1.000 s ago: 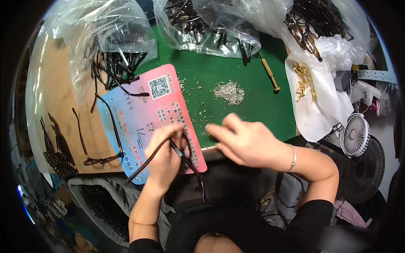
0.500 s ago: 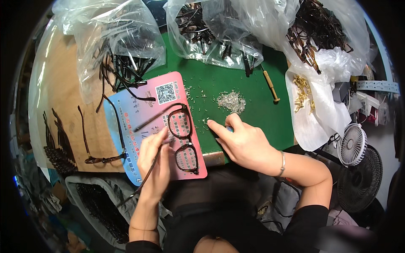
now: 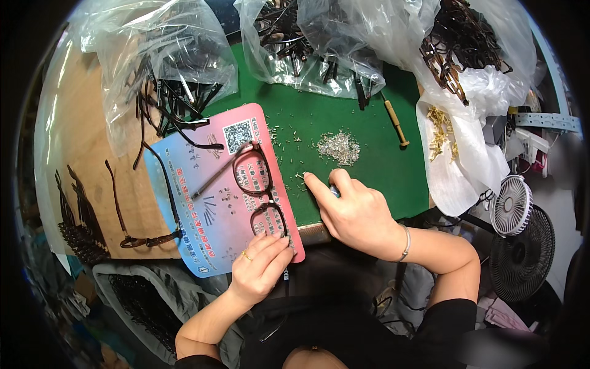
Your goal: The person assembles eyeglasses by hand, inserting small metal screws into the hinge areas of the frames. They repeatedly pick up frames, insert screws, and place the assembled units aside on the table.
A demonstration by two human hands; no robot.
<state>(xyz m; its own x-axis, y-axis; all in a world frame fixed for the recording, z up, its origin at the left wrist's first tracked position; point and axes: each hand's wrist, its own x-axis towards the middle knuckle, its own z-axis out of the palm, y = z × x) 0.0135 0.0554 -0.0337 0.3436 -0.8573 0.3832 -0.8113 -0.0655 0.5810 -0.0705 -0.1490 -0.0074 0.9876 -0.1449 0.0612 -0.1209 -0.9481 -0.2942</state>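
Observation:
A dark eyeglass frame [image 3: 252, 169] lies on a pink and blue printed mat [image 3: 215, 178], with one temple stretched out to the left. My left hand [image 3: 261, 264] is closed over its near end. A loose temple [image 3: 286, 278] passes under those fingers and hangs past the table edge toward me. My right hand [image 3: 359, 215] is curled round something with a blue part [image 3: 334, 191], mostly hidden in the palm. The index fingertip of that hand touches tiny loose screws [image 3: 300, 176] on the green mat [image 3: 387, 184]. Beyond it sits a heap of small silvery screws [image 3: 339, 149].
Plastic bags of temples [image 3: 178, 92] and frames [image 3: 467, 43] line the far side. A yellow-handled screwdriver [image 3: 396, 124] lies at right, by white paper with brass-coloured pieces [image 3: 439, 135]. Another frame [image 3: 150, 240] and bundled temples [image 3: 83, 240] are at left. Fans [image 3: 511, 206] stand at right.
My left hand has moved right and nearer me with the temple, bringing it to the near end of the eyeglass frame. The right hand stays almost in place at the loose screws.

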